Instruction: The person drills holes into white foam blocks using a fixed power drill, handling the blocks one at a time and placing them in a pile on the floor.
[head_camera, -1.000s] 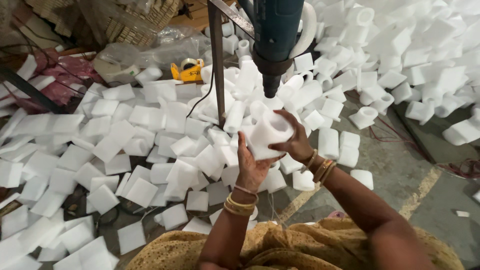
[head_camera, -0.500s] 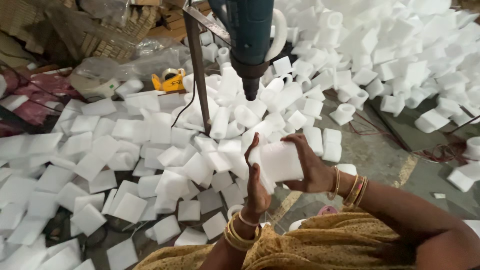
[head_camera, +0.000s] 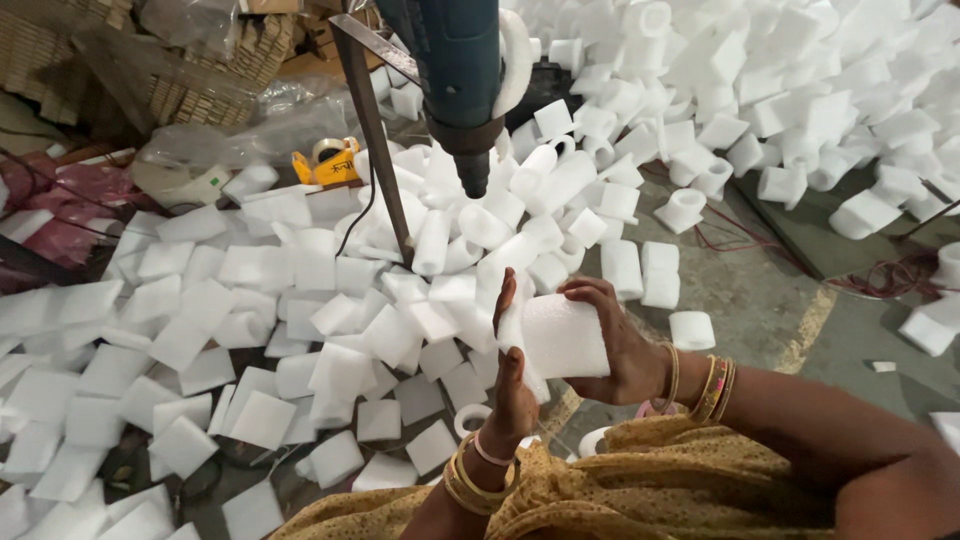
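I hold a white foam piece (head_camera: 560, 335), rolled into a tube, between both hands in front of my chest. My right hand (head_camera: 620, 345) wraps around its right side with the fingers over the top. My left hand (head_camera: 512, 385) presses flat against its left edge, fingers pointing up. Gold bangles sit on both wrists. A blue-green power tool (head_camera: 455, 70) hangs on a metal stand (head_camera: 375, 130) above and beyond the foam, its tip pointing down.
Flat white foam squares (head_camera: 200, 330) cover the floor at left. Rolled foam tubes (head_camera: 800, 90) are heaped behind the tool and at the upper right. A yellow tape dispenser (head_camera: 325, 160) lies near plastic bags at the back. Red wire (head_camera: 900, 275) trails at right.
Both hands brought the foam piece down and toward my body, away from the tool tip. The left hand now lies flat against its side.
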